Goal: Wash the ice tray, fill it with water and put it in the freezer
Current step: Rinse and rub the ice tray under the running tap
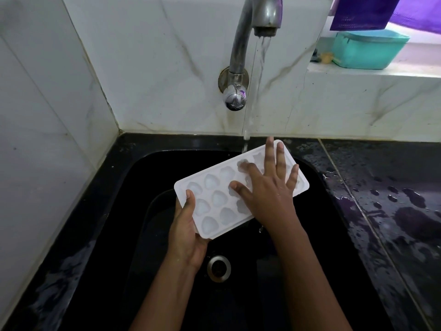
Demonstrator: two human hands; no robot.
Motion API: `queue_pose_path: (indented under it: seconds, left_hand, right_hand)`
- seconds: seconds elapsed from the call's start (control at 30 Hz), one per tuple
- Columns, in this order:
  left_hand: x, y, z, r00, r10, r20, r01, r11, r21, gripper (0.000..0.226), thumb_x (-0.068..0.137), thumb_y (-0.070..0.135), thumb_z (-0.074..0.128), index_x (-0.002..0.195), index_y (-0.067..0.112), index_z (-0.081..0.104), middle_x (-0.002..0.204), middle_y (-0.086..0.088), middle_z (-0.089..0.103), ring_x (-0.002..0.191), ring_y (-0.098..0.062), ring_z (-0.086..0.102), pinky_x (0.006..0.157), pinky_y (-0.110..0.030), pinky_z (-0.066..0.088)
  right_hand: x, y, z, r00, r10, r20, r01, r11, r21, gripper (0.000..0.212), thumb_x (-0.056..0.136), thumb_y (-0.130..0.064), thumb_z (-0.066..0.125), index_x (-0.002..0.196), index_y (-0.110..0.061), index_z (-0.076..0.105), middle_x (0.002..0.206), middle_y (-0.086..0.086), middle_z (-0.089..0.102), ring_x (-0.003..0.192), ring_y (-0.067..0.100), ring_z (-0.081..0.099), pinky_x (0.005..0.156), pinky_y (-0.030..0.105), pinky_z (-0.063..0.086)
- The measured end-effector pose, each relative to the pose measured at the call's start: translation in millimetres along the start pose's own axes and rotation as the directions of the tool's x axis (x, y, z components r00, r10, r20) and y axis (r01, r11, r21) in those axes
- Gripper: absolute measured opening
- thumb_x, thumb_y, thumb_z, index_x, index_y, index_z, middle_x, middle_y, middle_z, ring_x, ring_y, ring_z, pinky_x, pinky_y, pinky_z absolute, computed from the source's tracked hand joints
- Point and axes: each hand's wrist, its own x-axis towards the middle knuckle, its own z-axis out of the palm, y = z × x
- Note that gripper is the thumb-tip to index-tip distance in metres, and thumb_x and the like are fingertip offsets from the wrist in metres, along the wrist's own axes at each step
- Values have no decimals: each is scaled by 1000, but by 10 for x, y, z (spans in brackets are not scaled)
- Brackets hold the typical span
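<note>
Left hand (185, 231): cups the near end of the ice tray (216, 201), thumb over the rim, fingers hidden beneath. Right hand (268, 187): spread flat on the tray, covering its far cells. Tray: white, moulded cells, tilted over black sink (329, 211), under running tap (255, 27). Wet black counter (393, 199); marbled white tiles (143, 68). Teal tub (367, 50) on ledge, partly cut off by purple cloth (362, 13).

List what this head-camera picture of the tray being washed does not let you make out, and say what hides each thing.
- Right-end cells of the ice tray: covered by the right hand, head view.
- Tray underside: faces away; left hand has its grip there.
- Sink floor: too dark.
- Contents of the teal tub: hidden by its wall.
- Purple cloth: cut by top edge.
</note>
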Motion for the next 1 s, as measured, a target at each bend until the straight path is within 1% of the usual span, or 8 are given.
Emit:
queue_pose_path:
  seconds: [0.13, 0.3, 0.43, 0.5, 0.67, 0.83, 0.93, 1.0]
  left_hand:
    - [-3, 13, -21, 999, 32, -12, -32, 999, 13, 42, 94, 38, 49, 133, 23, 53, 122, -8, 68, 108, -29, 67, 87, -50, 55]
    - [7, -2, 14, 998, 63, -18, -61, 995, 80, 43, 91, 39, 49, 131, 25, 53, 118, -5, 70, 104, -26, 69, 76, -41, 60]
    - [42, 1, -19, 998, 59, -32, -57, 996, 68, 54, 90, 48, 48, 138, 23, 48, 126, -9, 66, 111, -30, 66, 89, -50, 54]
    - [52, 10, -47, 996, 78, -41, -76, 995, 63, 58, 89, 53, 47, 139, 23, 47, 127, -10, 65, 112, -31, 65, 90, -52, 53]
    - [53, -23, -5, 997, 65, -45, -61, 994, 87, 53, 86, 56, 44, 130, 29, 52, 118, -4, 70, 106, -26, 69, 81, -46, 57]
    - [105, -57, -49, 996, 26, -83, -19, 996, 91, 71, 81, 67, 45, 140, 26, 47, 130, -8, 64, 113, -30, 65, 96, -55, 50]
    - [114, -83, -33, 994, 57, -91, -46, 992, 117, 67, 82, 65, 45, 139, 30, 47, 128, -5, 65, 111, -28, 66, 93, -52, 51]
    - [110, -93, -14, 995, 32, -94, -23, 995, 97, 65, 83, 64, 44, 138, 28, 47, 125, -6, 67, 109, -28, 67, 88, -49, 53]
  right_hand:
    - [18, -39, 24, 997, -80, -12, 80, 997, -20, 44, 92, -50, 46, 131, -29, 48, 154, -7, -27, 138, 15, -32, 110, 49, -18]
    - [-3, 38, 0, 1000, 14, -26, -15, 999, -33, 48, 86, -59, 47, 127, -34, 52, 157, -3, -21, 141, 17, -29, 108, 50, -20]
    - [8, -10, 25, 998, -62, 1, 62, 998, 24, 51, 90, -58, 41, 136, -35, 42, 153, -5, -28, 134, 11, -38, 109, 48, -19]
    - [24, -16, 42, 994, -104, -36, 107, 990, 90, 56, 86, -67, 36, 129, -35, 50, 156, -6, -21, 134, 7, -36, 109, 44, -21]
    - [-11, -68, 77, 984, -16, -178, 29, 997, 70, 66, 81, -71, 20, 116, -31, 58, 159, -2, -13, 142, 12, -24, 108, 43, -22]
    - [1, -84, 76, 992, -48, -120, 56, 996, 63, 71, 80, -71, 14, 119, -30, 57, 158, -5, -14, 137, 6, -31, 110, 43, -20]
    - [-4, -50, 50, 982, 8, -188, -1, 999, 40, 66, 84, -68, 14, 111, -32, 62, 159, -5, -10, 142, 11, -24, 110, 44, -20]
    - [-22, -93, 72, 982, 5, -189, 2, 999, 36, 67, 83, -68, 14, 119, -31, 58, 158, -4, -14, 142, 12, -24, 109, 42, -22]
